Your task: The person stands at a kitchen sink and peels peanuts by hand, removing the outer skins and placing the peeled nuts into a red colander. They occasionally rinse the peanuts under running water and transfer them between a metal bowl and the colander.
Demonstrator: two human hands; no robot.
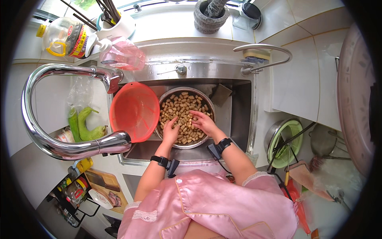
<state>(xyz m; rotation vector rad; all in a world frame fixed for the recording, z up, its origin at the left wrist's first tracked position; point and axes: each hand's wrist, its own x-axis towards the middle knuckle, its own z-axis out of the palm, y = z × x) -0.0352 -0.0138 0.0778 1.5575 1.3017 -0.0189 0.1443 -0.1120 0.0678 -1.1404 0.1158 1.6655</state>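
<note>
Unshelled peanuts fill a round metal basin standing in a stainless steel sink. My left hand rests on the peanuts at the basin's left side, its fingers partly curled. On the right side, my right hand has its fingers spread and touches the peanuts; some fingertips are among them. Whether either hand grips a peanut is hard to tell. A red plastic colander leans at the sink's left edge beside the basin, with no peanuts seen in it.
A chrome faucet arches over the left side, its spray head near the colander. Behind the sink are a pink soap bottle, a thin metal spout and a stone mortar. Green vegetables lie left; a green basket is right.
</note>
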